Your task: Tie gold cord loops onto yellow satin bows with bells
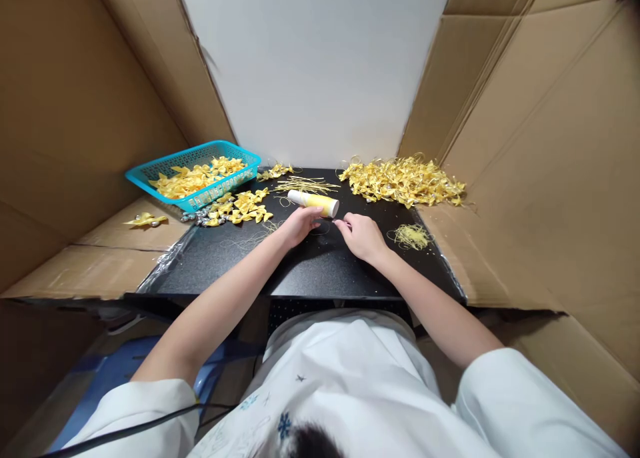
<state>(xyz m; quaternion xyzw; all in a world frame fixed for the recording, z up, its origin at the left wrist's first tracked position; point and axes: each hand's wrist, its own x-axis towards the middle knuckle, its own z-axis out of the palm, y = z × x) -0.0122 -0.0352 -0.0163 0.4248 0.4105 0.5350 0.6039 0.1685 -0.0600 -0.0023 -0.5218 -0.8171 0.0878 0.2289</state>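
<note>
A white tube with a yellow band around it (313, 203) slants across the middle of the black table. My left hand (299, 226) grips it from the near side, the thumb along its lower edge. Just right of the tube's end, my right hand (363, 235) is closed in a pinch; what its fingertips hold is too small to make out. A thin cord shows faintly between the hands. Behind the tube lies a bunch of straight yellow strips (307, 184). Loose thin cords (260, 233) lie beside my left wrist.
A turquoise basket (193, 153) of yellow bows stands back left, with more yellow bows (245, 207) before it. One bow (147, 220) lies on the left cardboard. A large heap of yellow bows (405, 181) sits back right, above a tangle of yellow cord (412, 237). Cardboard walls flank the table (320, 275).
</note>
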